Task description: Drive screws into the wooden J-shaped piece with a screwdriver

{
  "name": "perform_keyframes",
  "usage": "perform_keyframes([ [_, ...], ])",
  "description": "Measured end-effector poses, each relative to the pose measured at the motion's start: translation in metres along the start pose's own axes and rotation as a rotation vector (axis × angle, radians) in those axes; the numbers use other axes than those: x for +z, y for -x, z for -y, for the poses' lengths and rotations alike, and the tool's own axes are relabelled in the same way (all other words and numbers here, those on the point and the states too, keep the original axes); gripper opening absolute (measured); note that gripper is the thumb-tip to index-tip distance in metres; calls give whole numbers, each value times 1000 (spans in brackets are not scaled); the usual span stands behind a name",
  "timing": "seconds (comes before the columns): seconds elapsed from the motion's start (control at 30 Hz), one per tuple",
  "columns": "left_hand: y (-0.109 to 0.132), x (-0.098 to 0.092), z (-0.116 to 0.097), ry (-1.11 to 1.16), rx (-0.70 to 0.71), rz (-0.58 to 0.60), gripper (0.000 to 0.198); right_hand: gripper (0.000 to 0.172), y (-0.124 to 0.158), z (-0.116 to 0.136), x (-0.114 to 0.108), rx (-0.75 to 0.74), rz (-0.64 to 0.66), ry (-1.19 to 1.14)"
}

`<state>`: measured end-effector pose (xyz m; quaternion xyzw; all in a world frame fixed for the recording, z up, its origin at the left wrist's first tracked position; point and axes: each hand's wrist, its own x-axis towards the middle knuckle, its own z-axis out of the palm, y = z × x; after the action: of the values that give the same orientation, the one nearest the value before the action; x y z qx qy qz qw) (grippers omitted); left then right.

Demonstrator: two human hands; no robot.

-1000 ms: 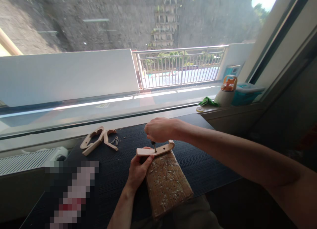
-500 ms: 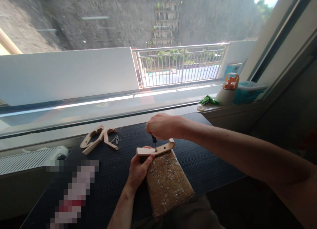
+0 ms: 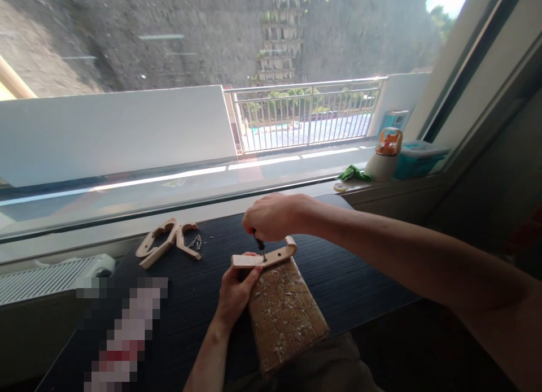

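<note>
My right hand (image 3: 271,216) is closed around the handle of a screwdriver (image 3: 259,245), whose shaft points down to a hole in a pale wooden hook (image 3: 277,255). That hook has a flat left end, a curled right end and a second dark hole. With thumb in front and fingers behind, my left hand (image 3: 237,287) grips the hook near its left half. Beneath the hook lies a brown board or taped block (image 3: 288,310), its top pitted with small holes and pale crumbs. Whether a screw sits under the tip is too small to tell.
More curved wooden pieces (image 3: 158,239) and several screws (image 3: 195,242) lie at the left back of the dark table (image 3: 203,301). A window sill beyond holds a green cloth (image 3: 353,173), a white container (image 3: 381,165) and a teal box (image 3: 417,159). A white heater (image 3: 55,278) stands left.
The screwdriver now leans more to the left at its handle, and my right hand has turned and shifted slightly left. My left hand and the hook keep their places, apart from a small camera shift.
</note>
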<state>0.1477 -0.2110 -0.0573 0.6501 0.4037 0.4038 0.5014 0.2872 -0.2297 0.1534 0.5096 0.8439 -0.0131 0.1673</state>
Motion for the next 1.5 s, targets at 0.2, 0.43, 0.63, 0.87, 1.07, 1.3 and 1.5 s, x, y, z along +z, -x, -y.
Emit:
perform_keyframes([
  [0.2, 0, 0, -1, -9, 15, -13, 31, 28, -4, -4, 9, -69, -31, -29],
  [0.43, 0, 0, -2, -13, 17, -20, 29, 25, -8, -10, 20, -48, -108, -23],
  [0.63, -1, 0, 2, -2, 25, -2, 30, 26, -7, -6, 12, -11, -69, -30],
  [0.87, 0, -1, 1, -11, 29, -13, 32, 34, -1, 0, -2, -44, 27, -31],
  [1.07, 0, 0, 0, 9, 25, -18, 32, 29, -8, -6, 12, -74, -29, -54],
  [1.3, 0, 0, 1, 22, 23, -10, 30, 30, -8, -9, 19, -38, -48, -38],
  [1.5, -1, 0, 2, 11, 30, -21, 31, 30, -1, -6, 7, -29, 3, -47],
])
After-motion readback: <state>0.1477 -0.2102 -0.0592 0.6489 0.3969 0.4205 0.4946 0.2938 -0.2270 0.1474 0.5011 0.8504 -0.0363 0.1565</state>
